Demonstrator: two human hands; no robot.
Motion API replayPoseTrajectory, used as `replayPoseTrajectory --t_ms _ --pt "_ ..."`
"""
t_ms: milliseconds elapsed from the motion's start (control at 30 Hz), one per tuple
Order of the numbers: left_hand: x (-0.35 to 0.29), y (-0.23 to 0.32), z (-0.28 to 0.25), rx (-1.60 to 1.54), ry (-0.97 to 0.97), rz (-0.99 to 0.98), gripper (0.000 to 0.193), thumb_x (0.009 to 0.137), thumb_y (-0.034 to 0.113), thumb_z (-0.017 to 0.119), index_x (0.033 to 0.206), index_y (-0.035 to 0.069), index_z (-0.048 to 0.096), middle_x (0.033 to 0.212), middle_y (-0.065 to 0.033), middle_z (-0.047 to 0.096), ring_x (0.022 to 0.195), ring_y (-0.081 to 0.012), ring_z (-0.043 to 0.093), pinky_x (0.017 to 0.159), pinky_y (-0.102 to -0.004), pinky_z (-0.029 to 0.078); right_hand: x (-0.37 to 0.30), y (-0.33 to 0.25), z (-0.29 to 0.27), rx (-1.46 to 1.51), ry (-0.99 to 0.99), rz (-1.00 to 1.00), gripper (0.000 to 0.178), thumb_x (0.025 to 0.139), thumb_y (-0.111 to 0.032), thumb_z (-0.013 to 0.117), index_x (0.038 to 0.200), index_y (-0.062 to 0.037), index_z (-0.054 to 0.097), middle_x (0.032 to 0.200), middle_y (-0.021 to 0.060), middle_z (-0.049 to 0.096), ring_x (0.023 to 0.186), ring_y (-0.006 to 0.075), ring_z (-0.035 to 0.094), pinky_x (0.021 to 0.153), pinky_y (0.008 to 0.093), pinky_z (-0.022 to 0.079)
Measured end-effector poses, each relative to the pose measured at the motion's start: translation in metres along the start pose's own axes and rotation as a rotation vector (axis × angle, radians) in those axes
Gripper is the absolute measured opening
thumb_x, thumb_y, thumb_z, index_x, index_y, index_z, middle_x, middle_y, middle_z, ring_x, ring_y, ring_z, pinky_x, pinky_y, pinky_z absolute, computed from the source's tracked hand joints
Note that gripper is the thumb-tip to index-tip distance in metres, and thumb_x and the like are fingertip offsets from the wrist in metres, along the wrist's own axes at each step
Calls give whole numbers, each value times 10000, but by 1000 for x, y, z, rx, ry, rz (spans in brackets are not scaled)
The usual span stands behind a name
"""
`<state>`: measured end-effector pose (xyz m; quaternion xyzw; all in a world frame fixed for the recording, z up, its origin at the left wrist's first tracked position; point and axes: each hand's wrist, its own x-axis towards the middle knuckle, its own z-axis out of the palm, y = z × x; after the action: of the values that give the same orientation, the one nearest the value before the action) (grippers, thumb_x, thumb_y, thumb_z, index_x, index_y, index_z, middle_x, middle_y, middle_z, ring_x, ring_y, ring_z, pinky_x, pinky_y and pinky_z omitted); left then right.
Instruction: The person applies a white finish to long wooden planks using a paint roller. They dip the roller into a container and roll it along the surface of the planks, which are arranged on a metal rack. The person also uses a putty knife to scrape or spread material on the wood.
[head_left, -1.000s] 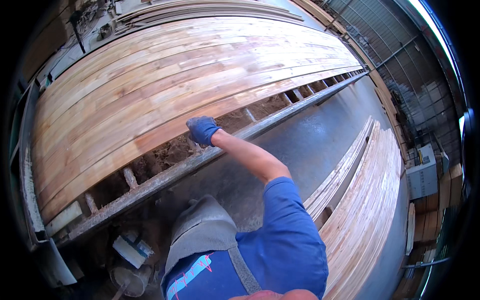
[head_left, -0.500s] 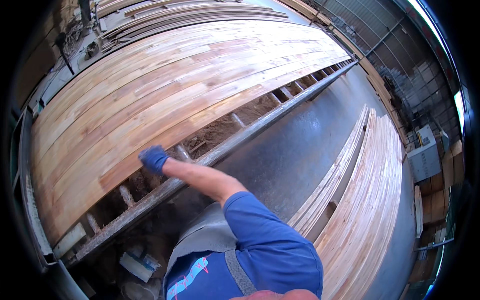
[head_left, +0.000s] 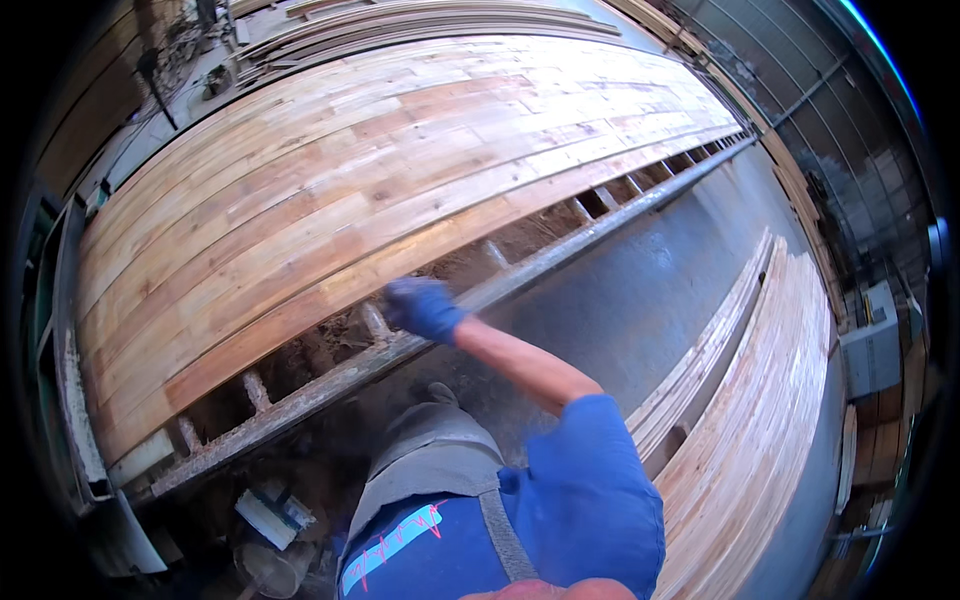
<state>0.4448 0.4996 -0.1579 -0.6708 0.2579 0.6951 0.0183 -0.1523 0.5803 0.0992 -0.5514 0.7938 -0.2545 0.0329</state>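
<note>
My right hand (head_left: 422,308), in a blue glove, is at the near edge of a broad panel of wooden boards (head_left: 300,210). It hovers over or touches the outermost strip (head_left: 340,287); which of these I cannot tell. Motion smears its fingers, and nothing shows clearly in them. Under the hand, short metal crossbars (head_left: 376,322) join a long rusty rail (head_left: 470,305), with brown debris between them. My left hand is out of view.
Long stacked boards (head_left: 745,420) lie on the grey floor to the right. A bucket (head_left: 280,572) and a white-edged flat tool (head_left: 268,520) stand below the rail at lower left. A metal frame (head_left: 70,360) bounds the panel's left end. More timber (head_left: 430,28) lies beyond.
My gloved right hand has moved to the right along the panel's near edge, and my arm has swung with it. The whole view has shifted slightly.
</note>
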Motion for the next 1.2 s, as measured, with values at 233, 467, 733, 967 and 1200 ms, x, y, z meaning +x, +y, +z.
replayPoseTrajectory --t_ms 233,467,733,967,1200 --pt "-6 -53 -2 -142 19 -39 395 951 430 529 1174 113 602 1119 -135 663 954 -307 643 765 -462 505 -47 20 -28 -11 61 169 194 870 -278 621 866 -84 626 853 147 664 800 352 651 697 456 519" --pt "18 -62 -15 -233 -58 10 409 954 445 516 1180 114 600 1126 -138 663 961 -309 642 772 -463 500 53 -123 -50 -29 -321 -296 182 805 -228 598 756 -64 660 800 175 683 767 375 677 662 475 532" --pt "16 -106 -32 -336 -69 0 417 958 456 506 1185 118 602 1116 -131 673 944 -302 649 763 -457 498 52 -443 -132 -207 -474 -1688 320 840 -343 646 1081 -154 739 1063 91 714 947 314 673 699 521 493" --pt "-33 -188 -23 -413 80 -106 402 962 449 509 1183 132 619 1056 -100 707 861 -271 675 709 -433 506 0 -466 -153 -218 -631 -1864 330 845 -345 641 1099 -154 731 1087 91 706 981 323 661 727 548 482" --pt "-65 -202 -15 -375 140 -245 359 959 430 516 1162 158 634 1008 -80 728 785 -257 699 665 -397 497 -6 -467 -156 -322 -698 -1952 340 850 -348 635 1116 -154 723 1111 91 699 1014 332 649 755 576 471"
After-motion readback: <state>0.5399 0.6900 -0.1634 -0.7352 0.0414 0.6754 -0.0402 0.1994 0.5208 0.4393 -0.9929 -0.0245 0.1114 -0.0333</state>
